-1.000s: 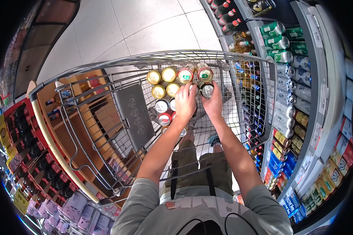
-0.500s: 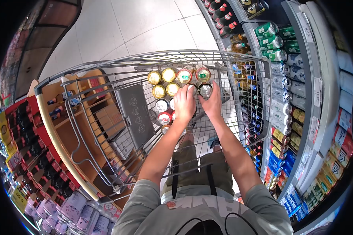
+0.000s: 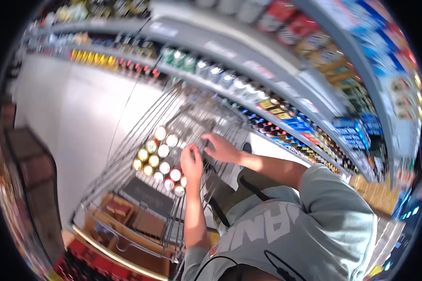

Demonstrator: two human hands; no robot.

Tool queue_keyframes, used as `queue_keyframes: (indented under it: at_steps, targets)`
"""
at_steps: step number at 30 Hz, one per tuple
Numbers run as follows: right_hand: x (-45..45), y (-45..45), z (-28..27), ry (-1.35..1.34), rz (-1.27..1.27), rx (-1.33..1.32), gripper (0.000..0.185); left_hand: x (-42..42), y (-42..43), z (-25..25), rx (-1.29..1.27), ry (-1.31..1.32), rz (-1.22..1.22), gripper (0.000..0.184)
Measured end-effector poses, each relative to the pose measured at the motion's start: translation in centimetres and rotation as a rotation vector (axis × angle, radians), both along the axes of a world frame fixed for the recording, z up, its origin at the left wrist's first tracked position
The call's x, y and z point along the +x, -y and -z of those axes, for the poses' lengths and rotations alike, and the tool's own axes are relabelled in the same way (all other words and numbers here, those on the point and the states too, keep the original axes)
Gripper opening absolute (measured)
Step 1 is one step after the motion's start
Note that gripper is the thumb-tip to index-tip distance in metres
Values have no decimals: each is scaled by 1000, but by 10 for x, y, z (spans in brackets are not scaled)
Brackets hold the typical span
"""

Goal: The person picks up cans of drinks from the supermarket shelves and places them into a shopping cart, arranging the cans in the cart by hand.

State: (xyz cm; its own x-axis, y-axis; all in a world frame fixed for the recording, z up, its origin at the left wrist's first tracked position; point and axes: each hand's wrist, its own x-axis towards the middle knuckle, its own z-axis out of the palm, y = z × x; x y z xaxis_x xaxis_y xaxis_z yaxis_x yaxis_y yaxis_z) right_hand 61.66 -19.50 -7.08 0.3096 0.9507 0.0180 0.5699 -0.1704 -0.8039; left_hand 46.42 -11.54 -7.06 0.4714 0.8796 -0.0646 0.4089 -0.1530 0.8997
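My left hand (image 3: 191,161) hovers over the shopping cart (image 3: 122,159), just right of the grouped cans, its fingers loosely bent and nothing visible in them. Beside it, my right hand (image 3: 221,148) is open, thumb and fingers apart, holding nothing. Upright drink cans stand together in the cart: gold-topped cans (image 3: 142,154) on the left, silver-topped cans (image 3: 163,150) in the middle, and red-rimmed cans (image 3: 175,174) nearest my left wrist. Motion blur hides their labels.
A dark grey panel (image 3: 148,194) lies near the cart's pale handle (image 3: 112,260). Shelves across the top and right hold green cans (image 3: 178,61), blue packs (image 3: 354,133) and bottles. A wooden display rack (image 3: 140,253) stands beneath the handle end. White floor (image 3: 86,107) stretches left.
My view has swung right toward the shelves, so the cart appears turned and lower. Both hands have come away from the cans they were touching.
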Motion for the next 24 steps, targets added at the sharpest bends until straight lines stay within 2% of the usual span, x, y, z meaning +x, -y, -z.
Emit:
queue_keyframes:
  at_steps: [2, 3, 5, 7, 11, 13, 15, 17, 19, 22, 24]
  targets:
    - [25, 35, -36, -125, 42, -77, 41, 28, 11, -37, -52, 18, 98, 14]
    - [40, 51, -56, -211, 62, -125, 37, 44, 17, -42, 67, 47, 157, 14]
    - [57, 67, -76, -145, 107, -13, 30, 64, 24, -62, 28, 78, 222, 13]
    - [87, 121, -93, -242, 166, 69, 24, 104, 40, -101, 186, 54, 376, 12]
    - [146, 220, -143, -277, 392, 75, 15, 191, 96, -164, 259, 59, 628, 12]
    - [172, 271, -154, -262, 505, 134, 14, 234, 136, -184, 338, 128, 747, 12]
    - [199, 322, -153, -241, 592, 164, 13, 273, 180, -206, 298, 114, 907, 12]
    - [220, 370, -175, -178, 685, 205, 9, 312, 226, -221, 352, 186, 1026, 13]
    - [242, 413, -187, -130, 750, 341, 8, 348, 264, -238, 380, 217, 1147, 18]
    - [276, 468, -210, -177, 869, 320, 9, 396, 309, -267, 536, 261, 1230, 27]
    - [298, 493, -249, 44, 856, 323, 15, 425, 330, -277, 580, 319, 1261, 37]
